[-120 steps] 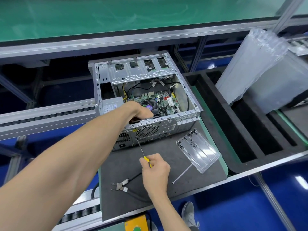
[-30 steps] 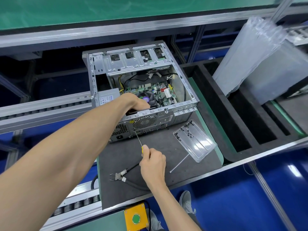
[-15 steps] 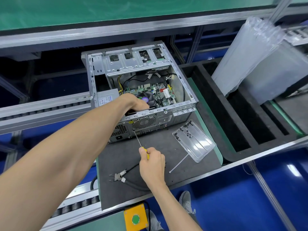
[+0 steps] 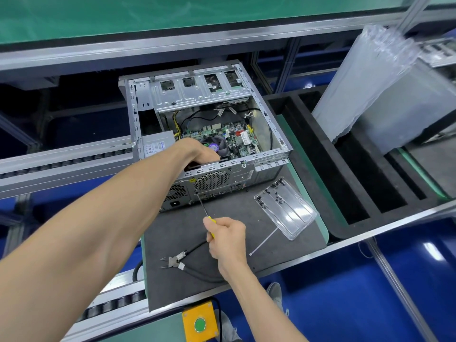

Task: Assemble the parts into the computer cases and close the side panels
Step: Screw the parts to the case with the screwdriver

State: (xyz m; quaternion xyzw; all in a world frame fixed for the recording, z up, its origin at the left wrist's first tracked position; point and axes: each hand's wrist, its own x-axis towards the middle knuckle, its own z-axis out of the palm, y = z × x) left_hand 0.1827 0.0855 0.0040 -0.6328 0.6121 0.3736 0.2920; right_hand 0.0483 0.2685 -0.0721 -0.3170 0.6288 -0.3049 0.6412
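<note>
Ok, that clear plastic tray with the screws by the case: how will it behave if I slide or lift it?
The clear tray looks thin, so probably light and somewhat flexible. On the dark mat it should slide at a light nudge. The small screws lie loose at its far end, so tilting or jerking it would likely scatter them; lift it level.

Computer case [image 4: 207, 134] on mat [image 4: 246, 211]; screw tray [image 4: 287, 209] right.

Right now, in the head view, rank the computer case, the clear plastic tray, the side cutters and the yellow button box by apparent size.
1. computer case
2. clear plastic tray
3. and 4. side cutters with their long handles and yellow button box: look alike, and the box sits nearer the camera, so unranked.
</note>
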